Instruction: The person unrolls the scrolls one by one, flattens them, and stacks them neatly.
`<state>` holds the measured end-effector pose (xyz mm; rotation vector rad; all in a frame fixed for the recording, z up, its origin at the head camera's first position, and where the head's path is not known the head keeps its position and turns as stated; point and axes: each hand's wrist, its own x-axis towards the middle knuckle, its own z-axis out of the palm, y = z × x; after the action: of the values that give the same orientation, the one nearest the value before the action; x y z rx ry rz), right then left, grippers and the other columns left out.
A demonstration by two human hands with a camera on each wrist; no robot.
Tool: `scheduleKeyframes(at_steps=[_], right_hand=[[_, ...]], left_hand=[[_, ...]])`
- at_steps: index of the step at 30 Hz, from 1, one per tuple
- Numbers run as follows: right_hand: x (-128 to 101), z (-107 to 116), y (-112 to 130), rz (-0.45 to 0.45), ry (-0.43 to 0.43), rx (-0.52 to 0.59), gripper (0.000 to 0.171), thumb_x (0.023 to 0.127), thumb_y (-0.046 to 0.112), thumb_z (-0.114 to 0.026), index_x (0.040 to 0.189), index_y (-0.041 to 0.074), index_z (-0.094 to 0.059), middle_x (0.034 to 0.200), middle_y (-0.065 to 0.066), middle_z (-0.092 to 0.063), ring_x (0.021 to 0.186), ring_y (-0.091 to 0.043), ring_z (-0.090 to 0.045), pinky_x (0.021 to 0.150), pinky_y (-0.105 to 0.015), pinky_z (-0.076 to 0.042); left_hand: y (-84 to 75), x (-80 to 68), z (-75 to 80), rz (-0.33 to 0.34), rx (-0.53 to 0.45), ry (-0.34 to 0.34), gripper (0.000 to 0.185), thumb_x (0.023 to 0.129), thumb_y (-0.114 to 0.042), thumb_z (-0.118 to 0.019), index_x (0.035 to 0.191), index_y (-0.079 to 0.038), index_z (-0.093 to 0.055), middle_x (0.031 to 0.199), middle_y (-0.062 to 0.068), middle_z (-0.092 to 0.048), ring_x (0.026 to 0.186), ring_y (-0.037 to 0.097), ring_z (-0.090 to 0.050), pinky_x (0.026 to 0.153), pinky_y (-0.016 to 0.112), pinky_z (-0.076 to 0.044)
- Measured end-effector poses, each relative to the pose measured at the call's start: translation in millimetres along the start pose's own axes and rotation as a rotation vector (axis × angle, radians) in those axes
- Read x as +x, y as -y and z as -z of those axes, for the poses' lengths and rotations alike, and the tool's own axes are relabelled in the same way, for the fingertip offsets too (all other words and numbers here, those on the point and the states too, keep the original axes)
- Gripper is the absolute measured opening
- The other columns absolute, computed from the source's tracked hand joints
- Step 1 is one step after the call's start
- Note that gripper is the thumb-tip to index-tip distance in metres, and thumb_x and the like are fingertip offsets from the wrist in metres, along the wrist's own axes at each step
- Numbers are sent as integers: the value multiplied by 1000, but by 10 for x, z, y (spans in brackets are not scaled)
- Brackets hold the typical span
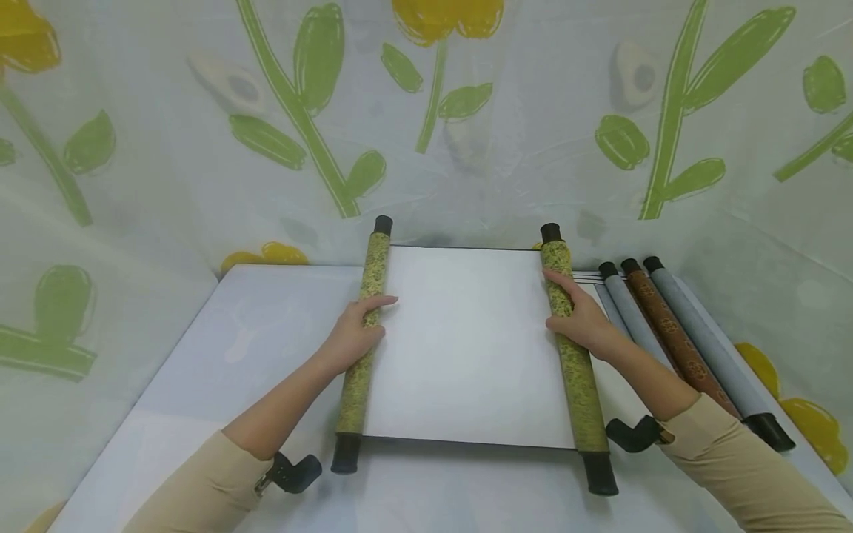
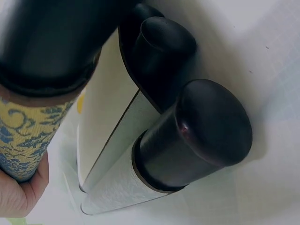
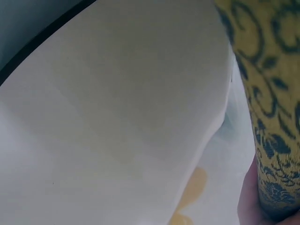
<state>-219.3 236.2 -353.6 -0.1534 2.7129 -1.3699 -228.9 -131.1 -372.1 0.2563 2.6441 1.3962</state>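
Observation:
A hanging scroll is spread between both hands, its white sheet (image 1: 466, 348) running between two rolls. These are the left roll (image 1: 358, 392) and the right roll (image 1: 580, 392), covered in yellow cloth with a dark pattern and tipped with black knobs. My left hand (image 1: 352, 337) grips the left roll near its middle, fingers over the top. Around the right roll curl the fingers and thumb of my right hand (image 1: 589, 322). Blue scrollwork shows on the yellow cloth (image 2: 28, 131) in the left wrist view and on the yellow cloth (image 3: 272, 84) in the right.
On the right side of the white table (image 1: 200, 400) lie a brown rolled scroll (image 1: 673, 326) and pale grey-blue rolled scrolls (image 1: 706, 333). A pale roll with a black knob (image 2: 215, 124) sits low in the left wrist view. Behind hangs a flower-printed curtain (image 1: 533, 133).

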Motion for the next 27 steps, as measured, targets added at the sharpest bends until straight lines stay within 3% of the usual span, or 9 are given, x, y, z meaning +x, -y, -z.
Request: scheduleKeyframes(at_steps=[6,10,13,18,27], right_hand=[[-21,28,-23,43,8,27,84,80,-6,-53,152,16,-17,157,-19,-8,138,-38,-15,81,-44,-34],[-32,51,-48,66,-1,76,83,84,-2,-61,152,13,-17,157,-20,-10,140,-40,-14,94,-49,-34],[-32,63,-60,63,-14,93,88,82,5,-70,152,12,-18,156,-20,-12,141,-41,-13,105,-57,-26],[-31,78,-71,31,-20,75,98,75,8,-78,152,14,-17,156,-21,-11,140,-43,-13,107,-60,-21],[-42,132,-102,77,22,101,91,81,-2,-68,152,10,-14,156,-20,-7,141,-42,-9,105,-59,-24]], left_hand=[[34,0,6,-4,2,-2,57,82,5,-47,134,-17,-54,147,16,-37,128,32,-35,96,49,-36],[41,10,24,-14,1,1,56,83,3,-48,136,-17,-52,148,16,-36,127,32,-35,98,50,-35],[31,18,38,-4,-5,-1,53,85,-3,-58,136,-18,-52,148,14,-36,135,33,-31,106,54,-31],[17,28,47,25,-3,-12,59,80,-13,-73,134,-20,-54,147,13,-38,138,35,-28,108,55,-28],[-3,18,71,27,-12,-11,57,82,-3,-61,136,-20,-52,149,14,-35,136,34,-31,103,53,-35]])
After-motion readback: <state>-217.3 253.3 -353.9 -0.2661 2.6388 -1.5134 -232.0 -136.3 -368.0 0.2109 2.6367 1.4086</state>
